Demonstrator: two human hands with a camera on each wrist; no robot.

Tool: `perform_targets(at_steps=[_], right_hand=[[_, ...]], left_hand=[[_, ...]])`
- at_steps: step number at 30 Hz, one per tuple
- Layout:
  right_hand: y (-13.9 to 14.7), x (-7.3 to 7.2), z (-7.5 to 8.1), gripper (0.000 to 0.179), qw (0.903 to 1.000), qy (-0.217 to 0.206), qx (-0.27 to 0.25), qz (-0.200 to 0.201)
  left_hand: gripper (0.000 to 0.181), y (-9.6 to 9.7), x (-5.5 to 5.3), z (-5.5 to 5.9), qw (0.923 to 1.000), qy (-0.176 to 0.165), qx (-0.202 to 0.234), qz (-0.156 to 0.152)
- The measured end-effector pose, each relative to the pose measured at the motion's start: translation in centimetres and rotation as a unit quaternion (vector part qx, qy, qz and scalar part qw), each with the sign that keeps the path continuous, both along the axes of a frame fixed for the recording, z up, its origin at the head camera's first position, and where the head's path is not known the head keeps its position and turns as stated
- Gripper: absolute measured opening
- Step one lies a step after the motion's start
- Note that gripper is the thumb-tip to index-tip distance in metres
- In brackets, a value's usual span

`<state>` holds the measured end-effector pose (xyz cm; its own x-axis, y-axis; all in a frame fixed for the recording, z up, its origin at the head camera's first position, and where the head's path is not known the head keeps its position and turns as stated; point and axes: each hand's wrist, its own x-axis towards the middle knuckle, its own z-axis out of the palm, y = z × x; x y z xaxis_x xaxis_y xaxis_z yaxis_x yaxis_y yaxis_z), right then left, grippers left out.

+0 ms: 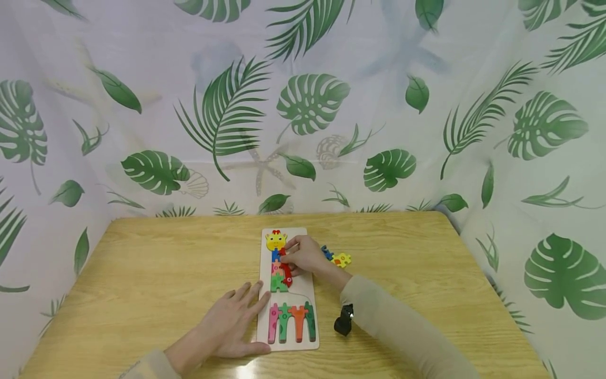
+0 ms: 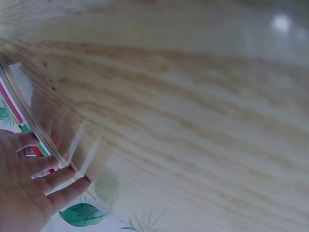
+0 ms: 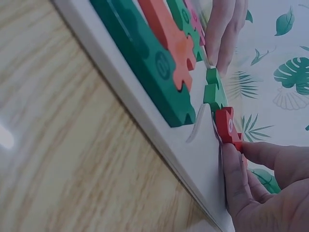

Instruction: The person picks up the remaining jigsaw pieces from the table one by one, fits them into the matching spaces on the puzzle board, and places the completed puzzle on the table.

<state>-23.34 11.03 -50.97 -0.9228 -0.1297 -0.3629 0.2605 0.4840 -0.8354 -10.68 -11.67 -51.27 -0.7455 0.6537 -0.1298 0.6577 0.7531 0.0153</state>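
A wooden giraffe puzzle board [image 1: 295, 298] lies on the table with a yellow head piece [image 1: 276, 240] at its top. My right hand [image 1: 305, 255] reaches over its right side and pinches a red puzzle piece [image 3: 224, 123] between thumb and fingers, beside the green neck piece [image 1: 278, 283]. A blue piece [image 1: 275, 255] and a pink one sit above that green piece. Lower down stand the leg pieces, pink [image 1: 273, 323], green, orange [image 1: 299, 318] and dark green [image 1: 310, 321]. With fingers spread, my left hand [image 1: 232, 321] rests against the board's left edge.
Right of the board, partly behind my right hand, lie a loose yellow piece [image 1: 341, 259] and a dark blue piece [image 1: 326, 252]. A small black cat figure [image 1: 343, 321] stands close to my right sleeve. Behind the wooden table [image 1: 165, 263] hangs a leaf-patterned curtain [image 1: 293, 195].
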Motion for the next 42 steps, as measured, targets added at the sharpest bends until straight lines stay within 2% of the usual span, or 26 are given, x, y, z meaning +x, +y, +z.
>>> perform_targets(at_steps=[6,29,42], right_hand=[[-0.3,0.1,-0.1,0.032,1.0000,0.002,0.006,0.002],[-0.6,0.1,1.1,0.029,0.9994,-0.001,0.034,0.002],[-0.9,0.0,1.1,0.027,0.9986,-0.002,0.052,-0.004]], left_hand=[[0.109,-0.1,0.1,-0.1,1.0000,-0.001,0.004,0.003],[0.110,0.0,0.0,-0.1,0.9999,0.010,0.006,-0.002],[0.110,0.0,0.1,-0.2,1.0000,0.006,0.002,-0.003]])
